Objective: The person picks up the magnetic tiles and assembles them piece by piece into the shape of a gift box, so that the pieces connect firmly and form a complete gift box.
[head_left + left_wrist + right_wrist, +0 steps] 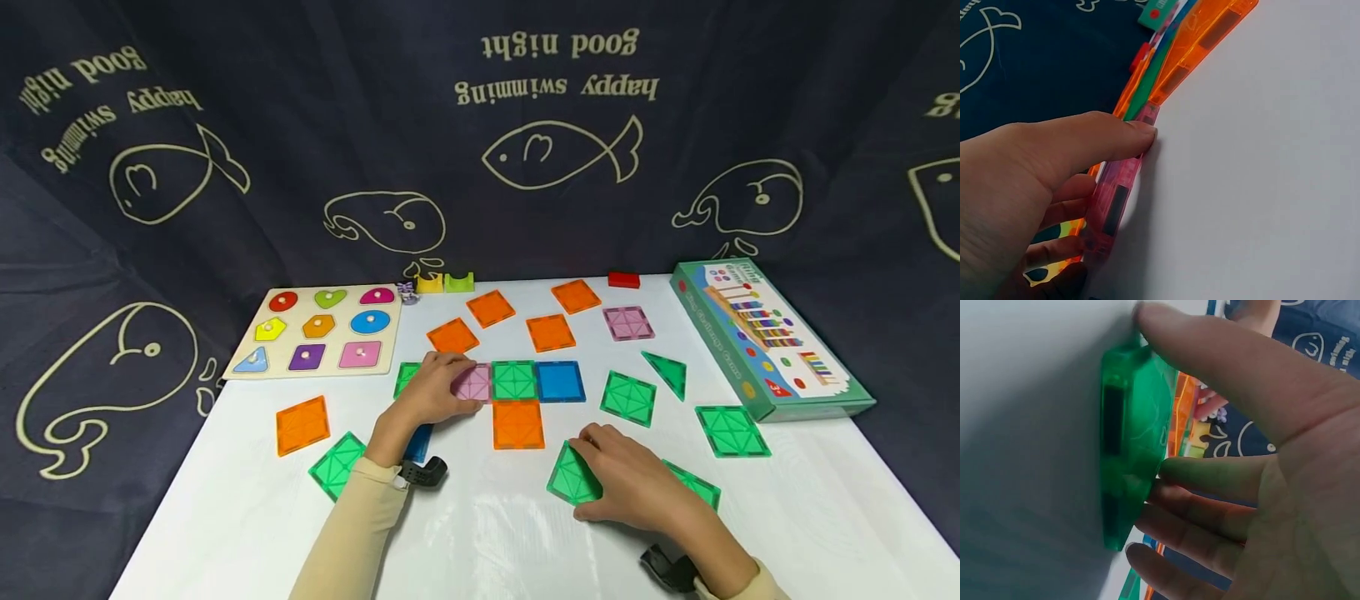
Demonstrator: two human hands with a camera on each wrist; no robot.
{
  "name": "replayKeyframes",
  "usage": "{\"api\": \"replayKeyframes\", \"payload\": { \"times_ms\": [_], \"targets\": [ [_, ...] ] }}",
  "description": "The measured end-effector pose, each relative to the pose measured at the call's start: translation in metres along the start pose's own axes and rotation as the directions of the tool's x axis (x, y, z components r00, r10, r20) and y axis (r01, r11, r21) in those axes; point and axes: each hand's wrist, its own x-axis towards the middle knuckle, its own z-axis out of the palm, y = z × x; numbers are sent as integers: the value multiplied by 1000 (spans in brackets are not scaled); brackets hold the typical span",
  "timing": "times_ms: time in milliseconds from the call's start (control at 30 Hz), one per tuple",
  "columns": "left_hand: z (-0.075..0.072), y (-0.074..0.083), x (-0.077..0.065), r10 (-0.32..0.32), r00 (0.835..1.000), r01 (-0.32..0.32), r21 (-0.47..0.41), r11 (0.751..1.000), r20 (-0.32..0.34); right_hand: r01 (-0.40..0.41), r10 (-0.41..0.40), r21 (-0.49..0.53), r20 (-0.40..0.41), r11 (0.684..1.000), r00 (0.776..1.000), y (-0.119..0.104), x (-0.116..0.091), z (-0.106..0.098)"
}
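Observation:
My left hand (438,387) pinches a pink square magnetic tile (472,383) between thumb and fingers; the left wrist view shows the thumb along its near edge. That tile lies in a row with a green tile (513,380) and a blue tile (561,382) to its right. Below the green one sits an orange tile (517,425). Another green tile (406,377) is partly hidden behind the left hand. Nearer the front, my right hand (626,479) grips a green square tile (572,477), its thumb and fingers at the edges in the right wrist view (1138,437).
Loose orange tiles (491,308) lie behind the row. More green tiles (628,398) are spread to the right, near a boxed game (772,333). A wooden shape puzzle (315,329) lies at the back left. A red block (624,280) stands by the cloth backdrop.

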Motion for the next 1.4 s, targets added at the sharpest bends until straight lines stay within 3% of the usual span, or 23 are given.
{"api": "replayKeyframes", "payload": {
  "times_ms": [200,367,633,967,1133,1400],
  "targets": [
    [-2,0,-2,4,1000,-4,-6,1000,2,51,-51,12,-13,999,999,6,6,0],
    [-2,0,-1,4,1000,-4,0,1000,0,46,-44,83,-24,995,999,19,20,-5],
    [-3,0,-1,-1,1000,1,0,1000,14,91,-87,106,-35,990,996,31,42,-6],
    [-5,0,-1,5,1000,-6,12,1000,24,122,-117,106,-51,987,992,36,50,-2],
    [-5,1,-1,2,1000,-2,15,1000,25,89,-85,175,-32,980,996,41,49,-7],
    [-5,1,0,-1,999,1,16,1000,35,-38,57,227,-76,973,995,73,40,-21]
  ]
}}
